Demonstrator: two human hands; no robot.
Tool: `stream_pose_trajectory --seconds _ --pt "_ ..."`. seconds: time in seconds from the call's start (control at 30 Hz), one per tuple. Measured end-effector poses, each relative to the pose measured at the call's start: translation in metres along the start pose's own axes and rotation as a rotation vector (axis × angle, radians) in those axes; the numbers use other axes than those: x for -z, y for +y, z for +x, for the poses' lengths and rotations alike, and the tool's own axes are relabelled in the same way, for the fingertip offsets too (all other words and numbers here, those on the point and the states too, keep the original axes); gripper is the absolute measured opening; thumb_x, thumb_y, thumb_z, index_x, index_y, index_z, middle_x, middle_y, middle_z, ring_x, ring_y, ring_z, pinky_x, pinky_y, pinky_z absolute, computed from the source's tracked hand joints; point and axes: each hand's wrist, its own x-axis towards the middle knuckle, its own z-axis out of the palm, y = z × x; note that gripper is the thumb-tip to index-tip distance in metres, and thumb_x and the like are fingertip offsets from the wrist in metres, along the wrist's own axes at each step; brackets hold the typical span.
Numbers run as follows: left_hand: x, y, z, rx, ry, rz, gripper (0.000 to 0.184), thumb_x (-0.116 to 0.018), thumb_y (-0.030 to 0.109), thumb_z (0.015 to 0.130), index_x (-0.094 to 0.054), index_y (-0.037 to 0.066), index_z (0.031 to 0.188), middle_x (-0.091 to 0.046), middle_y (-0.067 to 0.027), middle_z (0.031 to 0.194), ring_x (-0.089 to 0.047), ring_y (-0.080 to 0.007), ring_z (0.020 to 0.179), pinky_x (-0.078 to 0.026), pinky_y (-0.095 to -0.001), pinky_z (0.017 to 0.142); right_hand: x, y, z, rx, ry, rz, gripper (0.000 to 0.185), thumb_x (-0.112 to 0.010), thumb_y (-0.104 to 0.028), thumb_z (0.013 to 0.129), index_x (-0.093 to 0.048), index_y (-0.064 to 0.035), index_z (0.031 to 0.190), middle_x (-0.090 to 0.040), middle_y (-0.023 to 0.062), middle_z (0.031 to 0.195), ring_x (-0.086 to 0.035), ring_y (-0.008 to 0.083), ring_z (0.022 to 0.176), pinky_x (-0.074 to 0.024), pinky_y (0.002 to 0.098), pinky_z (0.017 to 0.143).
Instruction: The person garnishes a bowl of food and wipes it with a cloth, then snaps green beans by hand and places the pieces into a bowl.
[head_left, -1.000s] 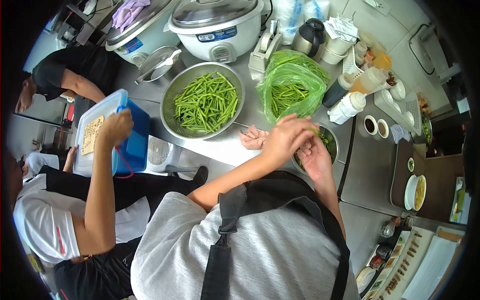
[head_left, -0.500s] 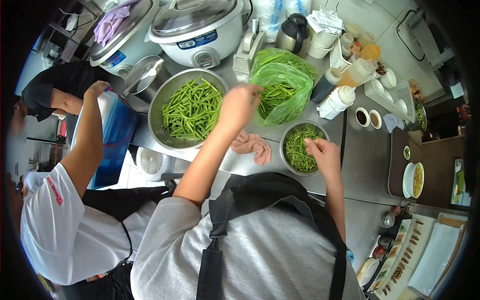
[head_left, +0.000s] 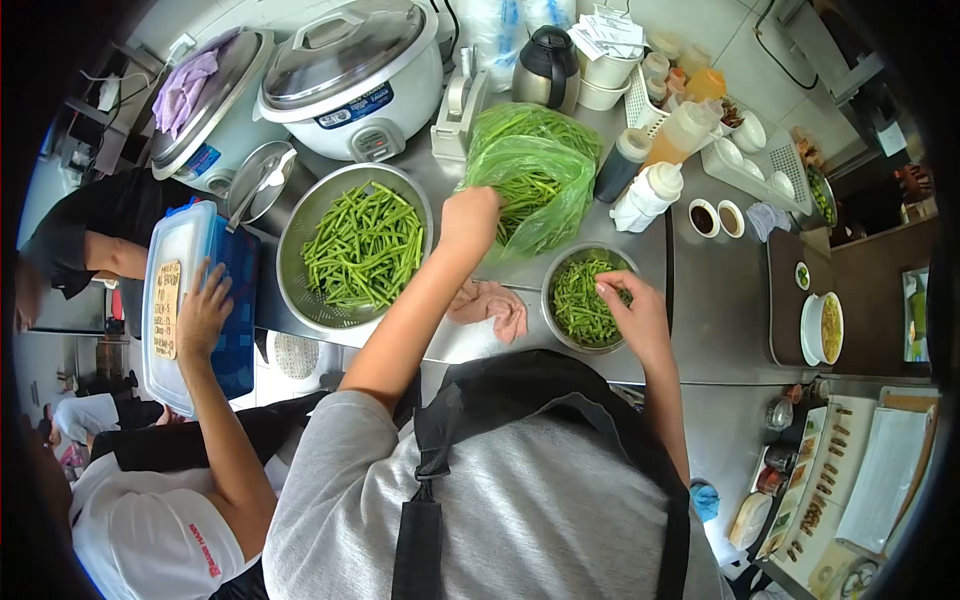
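1. Reaching with left hand [head_left: 470,218] to green bag [head_left: 577,188] of beans [head_left: 523,196]; cannot tell grip's opening or hold.
2. Holding right hand [head_left: 633,312], with fingers curled, over cut beans [head_left: 584,300] in small bowl [head_left: 592,251]; cannot tell if closed on any.

Red letters [head_left: 208,550] on a white sleeve [head_left: 175,535] look like "MANN HANN". A tan note [head_left: 165,310] on the box [head_left: 240,325] seems to say "STICK-5"; other lines are blurry.

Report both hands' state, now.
Left hand: curled at the green bag; grip hidden, cannot tell.
Right hand: fingertips close together over the small bowl; cannot tell whether holding anything.
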Motion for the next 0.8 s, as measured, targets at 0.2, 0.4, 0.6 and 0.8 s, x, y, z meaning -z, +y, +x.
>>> stream_pose_trajectory --seconds 0.2,0.4,0.6,0.8 --pt "0.04 0.013 -0.039 0.01 0.09 -0.401 0.02 -0.068 0.013 0.079 -0.074 0.007 0.098 -0.069 -0.0162 0.085 -0.068 -0.0295 0.072 -0.052 -0.0369 0.067 -0.025 -0.015 0.019 -0.006 -0.099 0.218 0.019 -0.065 -0.013 0.088 -0.068 -0.0013 0.103 -0.071 0.0113 0.095 -0.068 0.0183 0.087 -0.0506 0.0291 0.079" --pt "0.074 0.026 -0.08 0.046 0.186 -0.558 0.02 -0.068 0.005 0.08 -0.073 0.004 0.099 -0.068 -0.0141 0.077 -0.064 -0.0207 0.063 -0.049 -0.0301 0.06 -0.035 -0.022 0.03 -0.262 -0.379 0.689 0.039 -0.057 -0.024 0.096 -0.056 -0.0001 0.128 -0.066 0.0055 0.096 -0.061 0.0103 0.085 -0.0501 0.0258 0.079" --pt "0.087 0.048 -0.112 -0.039 0.054 -0.664 0.025 -0.066 0.001 0.08 -0.072 0.005 0.104 -0.068 -0.0117 0.082 -0.066 -0.0177 0.068 -0.05 -0.0275 0.063 -0.044 -0.036 0.028 -0.345 -0.418 1.162 0.04 -0.062 -0.028 0.094 -0.061 0.0029 0.119 -0.06 0.001 0.085 -0.054 0.0065 0.074 -0.0489 0.0248 0.07" --pt "0.069 0.064 -0.112 -0.036 -0.029 -0.722 0.031 -0.068 0.008 0.081 -0.067 0.002 0.112 -0.069 -0.0175 0.092 -0.069 -0.0269 0.076 -0.053 -0.0336 0.069 -0.048 -0.03 0.021 -0.254 -0.3 0.906 0.029 -0.065 -0.026 0.092 -0.068 0.0007 0.103 -0.062 0.0004 0.08 -0.053 0.0055 0.069 -0.0467 0.0224 0.065"
